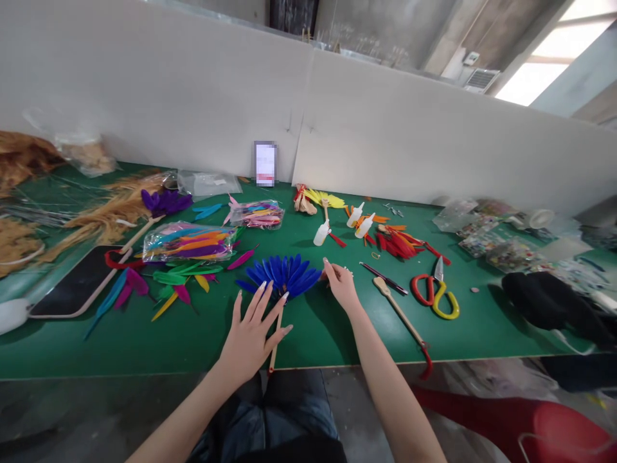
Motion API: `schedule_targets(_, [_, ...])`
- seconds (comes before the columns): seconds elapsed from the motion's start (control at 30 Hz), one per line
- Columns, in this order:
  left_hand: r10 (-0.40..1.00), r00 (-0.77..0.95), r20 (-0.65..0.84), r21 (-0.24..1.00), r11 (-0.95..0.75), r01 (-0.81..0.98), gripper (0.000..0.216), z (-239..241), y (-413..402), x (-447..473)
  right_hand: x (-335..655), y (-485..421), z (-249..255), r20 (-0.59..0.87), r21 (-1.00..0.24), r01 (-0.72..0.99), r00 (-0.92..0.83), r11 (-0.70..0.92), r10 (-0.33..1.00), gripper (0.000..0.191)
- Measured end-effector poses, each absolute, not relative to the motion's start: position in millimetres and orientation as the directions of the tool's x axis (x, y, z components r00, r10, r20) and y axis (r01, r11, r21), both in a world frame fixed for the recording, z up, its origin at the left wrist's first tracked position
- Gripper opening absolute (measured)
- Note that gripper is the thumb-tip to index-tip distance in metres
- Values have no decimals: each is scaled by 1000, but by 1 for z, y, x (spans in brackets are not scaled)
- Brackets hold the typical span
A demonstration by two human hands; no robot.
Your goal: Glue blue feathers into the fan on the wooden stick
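Observation:
A fan of blue feathers [289, 273] lies on the green table in front of me, spread out on a wooden handle [274, 344] that reaches the table's front edge. My left hand [253, 328] rests with fingers spread over the lower left of the fan and beside the handle. At the fan's right edge, my right hand [341, 286] has its fingers curled in a pinch at the tip of the outermost blue feather. To the right lie a dark pen [383, 278], a bare wooden handle [398, 310] with a red tassel, and red-and-yellow scissors [436, 292].
Bagged coloured feathers [190, 243], loose feathers [168, 276] and a phone-like tablet [80, 283] lie left. Several white glue bottles [322, 233] stand behind the fan, near red feathers [398, 243]. A phone [265, 164] leans on the white partition [193, 96]. Black cloth [549, 305] lies right.

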State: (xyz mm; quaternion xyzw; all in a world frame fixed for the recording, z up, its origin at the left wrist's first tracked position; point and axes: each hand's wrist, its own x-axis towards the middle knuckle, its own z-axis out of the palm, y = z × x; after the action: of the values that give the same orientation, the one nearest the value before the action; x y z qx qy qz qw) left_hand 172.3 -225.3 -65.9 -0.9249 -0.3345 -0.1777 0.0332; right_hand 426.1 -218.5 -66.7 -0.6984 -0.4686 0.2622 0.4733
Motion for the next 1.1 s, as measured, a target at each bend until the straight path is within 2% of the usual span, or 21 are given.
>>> schedule_targets(0.47, [619, 707, 343, 80, -769, 634, 55, -64, -225, 173, 419, -224, -56, 136, -828, 559, 280, -47, 950, 47])
schedule_targets(1.1, [619, 710, 335, 89, -771, 630, 55, -66, -224, 173, 422, -227, -53, 124, -847, 531, 210, -6, 970, 44])
